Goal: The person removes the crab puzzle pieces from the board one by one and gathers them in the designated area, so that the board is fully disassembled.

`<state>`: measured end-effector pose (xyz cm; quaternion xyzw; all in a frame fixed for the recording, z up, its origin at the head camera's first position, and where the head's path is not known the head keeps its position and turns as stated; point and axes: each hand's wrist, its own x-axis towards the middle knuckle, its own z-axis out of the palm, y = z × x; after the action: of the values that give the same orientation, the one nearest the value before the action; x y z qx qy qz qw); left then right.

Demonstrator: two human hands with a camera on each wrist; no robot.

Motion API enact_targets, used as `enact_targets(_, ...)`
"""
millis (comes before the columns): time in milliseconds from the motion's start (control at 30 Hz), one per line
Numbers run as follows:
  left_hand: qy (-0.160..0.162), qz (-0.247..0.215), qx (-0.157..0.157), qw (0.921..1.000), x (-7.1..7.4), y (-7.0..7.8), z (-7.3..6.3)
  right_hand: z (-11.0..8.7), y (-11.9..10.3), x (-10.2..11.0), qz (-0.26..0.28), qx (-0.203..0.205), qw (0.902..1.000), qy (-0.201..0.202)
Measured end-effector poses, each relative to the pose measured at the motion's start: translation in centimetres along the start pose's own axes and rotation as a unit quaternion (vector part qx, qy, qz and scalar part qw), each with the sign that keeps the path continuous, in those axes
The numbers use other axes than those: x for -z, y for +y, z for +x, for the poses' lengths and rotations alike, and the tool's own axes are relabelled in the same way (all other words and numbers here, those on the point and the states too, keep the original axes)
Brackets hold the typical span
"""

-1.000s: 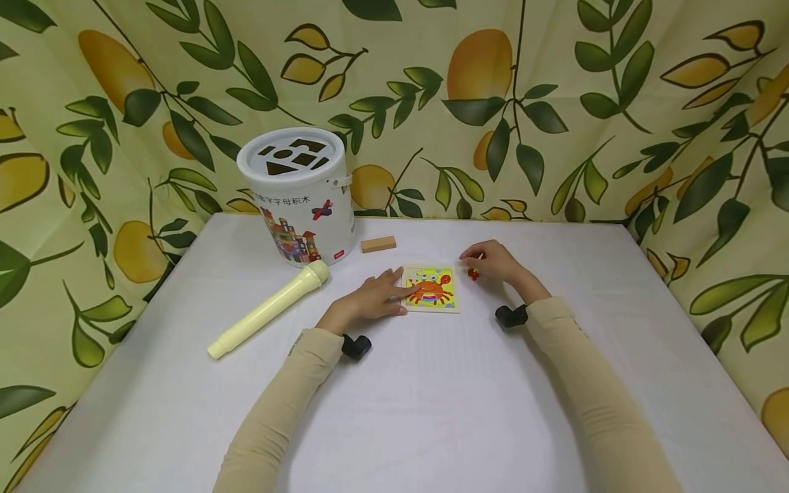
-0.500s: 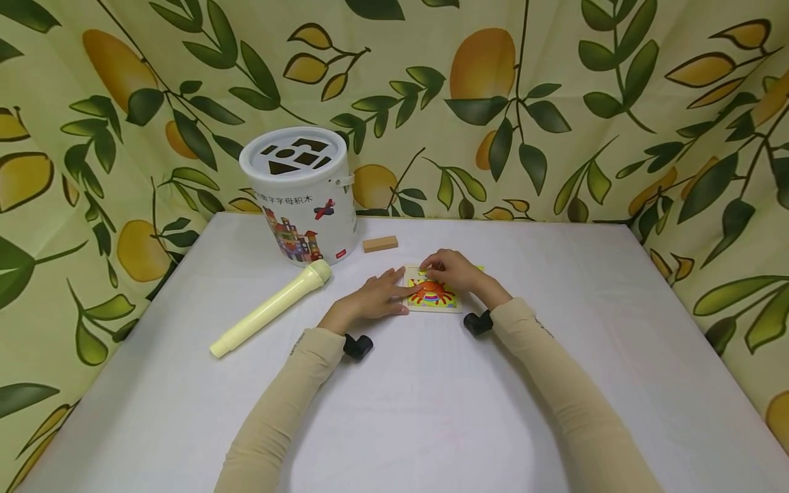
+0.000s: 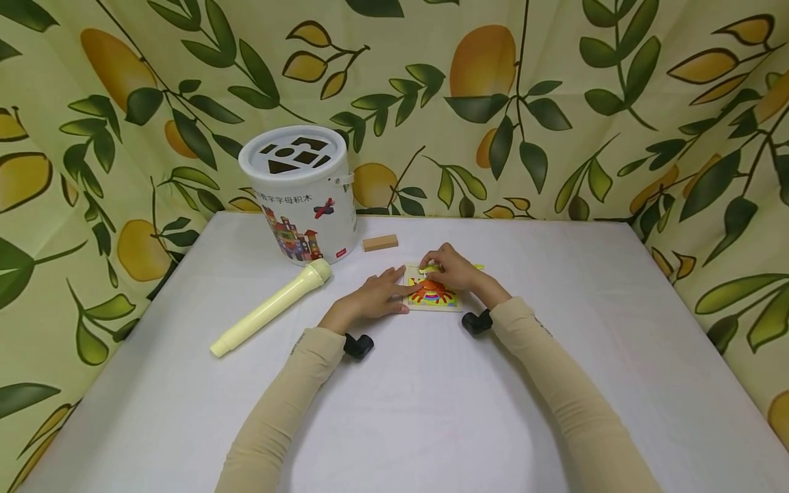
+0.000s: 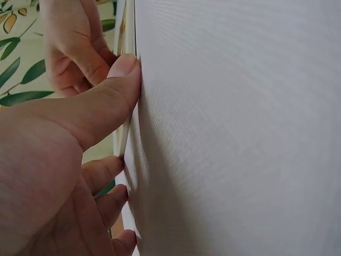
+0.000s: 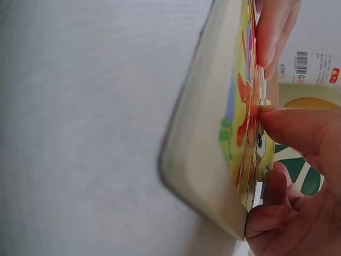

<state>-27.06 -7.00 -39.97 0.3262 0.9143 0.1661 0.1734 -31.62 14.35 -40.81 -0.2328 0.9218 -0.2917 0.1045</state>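
Note:
A small square jigsaw puzzle (image 3: 431, 298) with a red crab on a yellow ground lies on the table, its pale wooden rim showing in the right wrist view. My left hand (image 3: 377, 297) rests against its left side, fingers spread, one finger reaching onto the crab. In the left wrist view the thumb (image 4: 123, 69) touches the board's edge. Over the upper part of the board, my right hand (image 3: 453, 268) pinches a yellow puzzle piece (image 5: 261, 141) with a printed eye between thumb and fingers. The piece sits at the picture's surface, slightly raised; the hand hides part of the board.
Behind the puzzle lies a small wooden block (image 3: 380, 243). A white bucket (image 3: 308, 212) with shape holes in its lid stands at the back left. In front of it lies a cream microphone-shaped stick (image 3: 271, 308). A patterned curtain (image 3: 394, 103) hangs behind the table.
My right hand has moved left from beside the puzzle to over its upper part, bringing the piece onto the board. My left hand stays in place.

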Motion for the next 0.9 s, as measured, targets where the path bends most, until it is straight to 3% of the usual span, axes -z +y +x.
enact_targets(200, 0.005, 0.0, 0.0, 1.0, 0.0, 0.0, 0.1, 0.0, 0.1, 0.4, 0.0, 0.018, 0.9998, 0.003)
enact_targets(633, 0.0, 0.001, 0.005, 1.0, -0.1, -0.1, 0.2, 0.3, 0.8, 1.4, 0.066, -0.009, 0.9975, 0.023)
enact_targets(900, 0.0, -0.006, 0.003, 1.0, -0.1, -0.2, 0.1, -0.4, 2.0, 2.6, 0.135, -0.051, 0.9877, 0.061)
